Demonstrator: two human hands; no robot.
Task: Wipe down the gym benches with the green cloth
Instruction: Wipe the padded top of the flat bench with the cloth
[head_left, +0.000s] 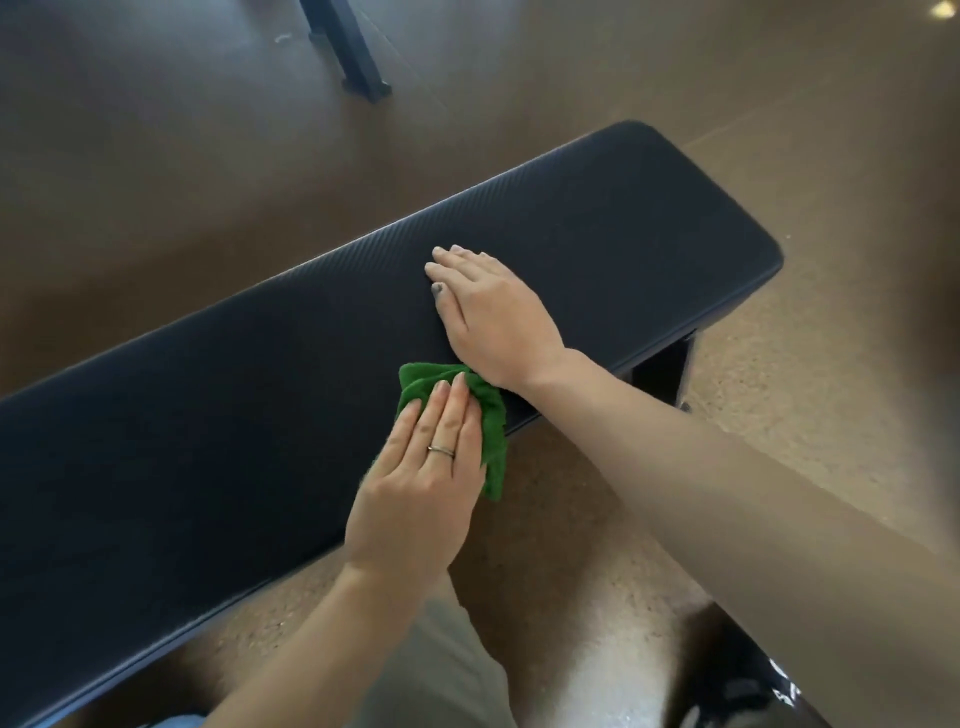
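Bench (291, 415): a long black padded bench runs slantwise across the view, standing on a brown speckled floor (779, 395).
Cloth (491, 410): the green cloth lies bunched at the near edge of the bench top, one corner hanging over the side.
Left hand (421, 483): flat, fingers straight, pressing on the cloth; a ring shows on one finger.
Right hand (493, 317): flat, palm down on the bare padding just beyond the cloth, holding nothing.
Background: a dark metal leg (348, 52) stands on the floor, well apart.

left hand (415, 488): flat on green cloth (491, 415)
right hand (493, 317): flat on the bench pad (208, 415)
cloth: near front edge
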